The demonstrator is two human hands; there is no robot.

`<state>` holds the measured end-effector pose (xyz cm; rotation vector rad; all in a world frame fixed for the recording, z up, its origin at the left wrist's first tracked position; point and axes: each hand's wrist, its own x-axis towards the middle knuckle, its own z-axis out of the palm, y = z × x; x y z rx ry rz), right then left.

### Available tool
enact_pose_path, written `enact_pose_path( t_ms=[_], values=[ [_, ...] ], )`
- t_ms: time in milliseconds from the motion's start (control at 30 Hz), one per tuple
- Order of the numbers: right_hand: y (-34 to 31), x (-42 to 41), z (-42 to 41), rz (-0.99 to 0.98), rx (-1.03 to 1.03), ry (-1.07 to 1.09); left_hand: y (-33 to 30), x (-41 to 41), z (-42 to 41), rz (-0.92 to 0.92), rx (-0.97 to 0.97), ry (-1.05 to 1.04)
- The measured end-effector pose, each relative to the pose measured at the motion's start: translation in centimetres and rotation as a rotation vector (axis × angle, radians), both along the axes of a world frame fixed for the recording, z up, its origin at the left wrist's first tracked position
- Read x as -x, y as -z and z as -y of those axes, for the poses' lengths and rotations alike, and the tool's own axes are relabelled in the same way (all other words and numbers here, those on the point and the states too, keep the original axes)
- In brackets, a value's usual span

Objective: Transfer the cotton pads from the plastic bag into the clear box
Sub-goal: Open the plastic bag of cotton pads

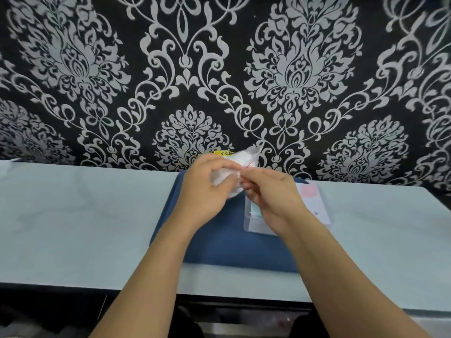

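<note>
Cotton pads (pixel 240 159) sit inside the plastic bag (pixel 246 158), held at frame centre above the clear box (pixel 251 215). Left hand (pixel 207 189) cups the bag; right hand (pixel 268 191) pinches its mouth. Best to spread the opening wide, directly over the box.

Plastic bag (pixel 244 162) above mat (pixel 219 240); clear box (pixel 253 220) on mat, right.

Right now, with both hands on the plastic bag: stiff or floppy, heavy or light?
Probably floppy: the plastic bag crumples and bulges between the left hand and right hand, held above the blue mat. Likely light for its size, since its white filling looks soft and fingertips alone carry it. The glossy film may be slippery, so a pinch could slide.
</note>
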<state>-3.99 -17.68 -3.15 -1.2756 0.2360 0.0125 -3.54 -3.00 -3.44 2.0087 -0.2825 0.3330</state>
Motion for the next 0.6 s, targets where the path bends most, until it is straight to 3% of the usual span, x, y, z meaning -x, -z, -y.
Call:
enact_pose_path(
  t_ms=[100,300,600],
  values=[
    [0.4,0.4,0.2,0.031,-0.051,-0.085,-0.5,0.1,0.5,-0.023,0.069,-0.01],
    [0.6,0.3,-0.2,-0.094,-0.107,-0.153,-0.3,0.6,-0.2,0.066,-0.104,-0.024],
    [1.0,0.6,-0.1,-0.011,0.102,-0.157,-0.2,0.8,-1.0,-0.022,-0.054,-0.061]
  ],
)
